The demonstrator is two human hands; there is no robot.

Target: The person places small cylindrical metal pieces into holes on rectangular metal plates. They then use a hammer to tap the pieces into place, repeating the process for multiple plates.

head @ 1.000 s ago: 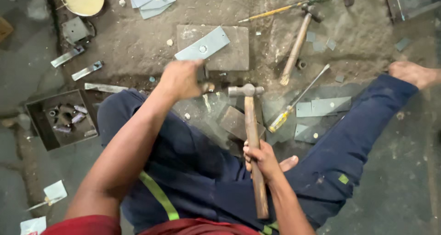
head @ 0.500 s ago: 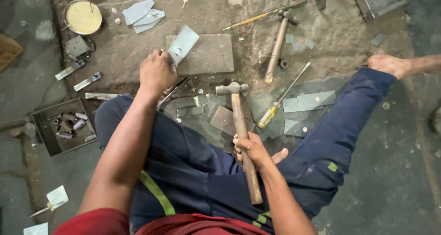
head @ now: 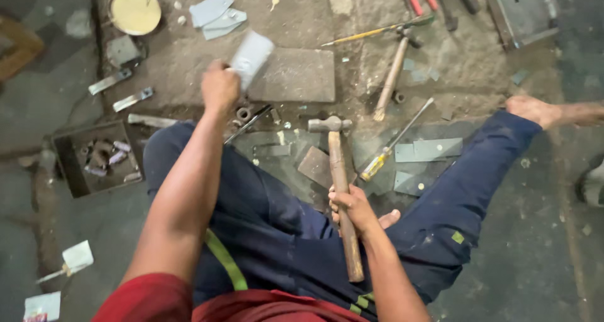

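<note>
Concrete floor [head: 553,259]: metal sheet [head: 250,56] pinched in left hand [head: 220,86] above slab [head: 296,76]; hammer [head: 336,183], handle lengthwise, gripped by right hand [head: 353,207].

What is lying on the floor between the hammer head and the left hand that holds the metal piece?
In the head view, between the hammer head and the left hand lie a thin dark rod and a small metal ring.

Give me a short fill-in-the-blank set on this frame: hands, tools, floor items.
1. The right hand holds a hammer by its wooden ____.
2. The left hand lifts a flat piece of pale sheet ____.
3. The screwdriver on the floor has a ____ handle.
4. The round lid lies at the top ____ of the view.

Missing words: handle; metal; yellow; left
</note>
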